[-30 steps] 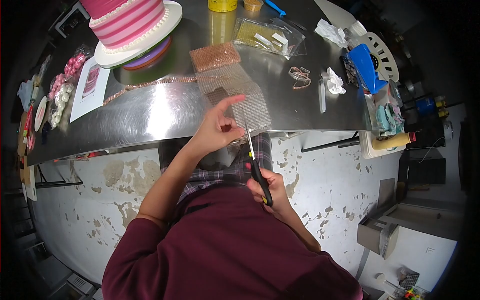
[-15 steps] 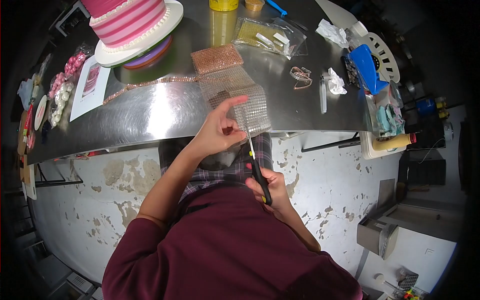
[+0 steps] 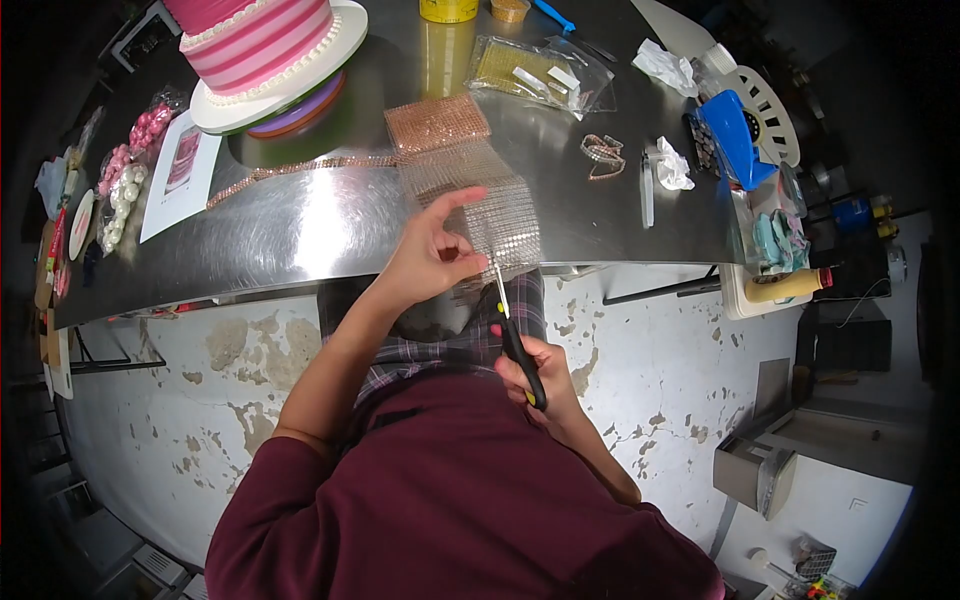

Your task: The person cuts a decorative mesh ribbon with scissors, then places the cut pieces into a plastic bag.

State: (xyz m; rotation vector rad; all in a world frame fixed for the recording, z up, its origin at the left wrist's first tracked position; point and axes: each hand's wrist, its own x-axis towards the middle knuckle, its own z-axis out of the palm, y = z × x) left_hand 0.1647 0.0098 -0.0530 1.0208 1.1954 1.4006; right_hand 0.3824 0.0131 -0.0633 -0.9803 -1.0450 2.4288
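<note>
A wide band of sparkly mesh (image 3: pixel 510 222) runs from a rose-gold rolled part (image 3: pixel 438 124) on the metal table down to the table's front edge. My left hand (image 3: pixel 437 250) pinches the left side of the mesh between thumb and fingers. In my right hand (image 3: pixel 540 372) are black-handled scissors (image 3: pixel 521 360), their blades pointing up into the mesh's lower edge beside my left fingertips. A narrow rose-gold strip (image 3: pixel 300 172) extends leftward from the roll. How far the blades are apart is too small to tell.
A pink striped cake (image 3: pixel 262 55) on a white board stands at the back left. Near it are a printed picture (image 3: pixel 183 172) and bagged beads (image 3: pixel 122 205). Rightward lie a short sparkly strip (image 3: pixel 603 157), crumpled tissue (image 3: pixel 674 165) and a blue scoop (image 3: pixel 735 138).
The mesh has shifted slightly, and the roll sits a little lower and to the right. My left hand has moved slightly left. My right hand and the scissors have barely moved.
</note>
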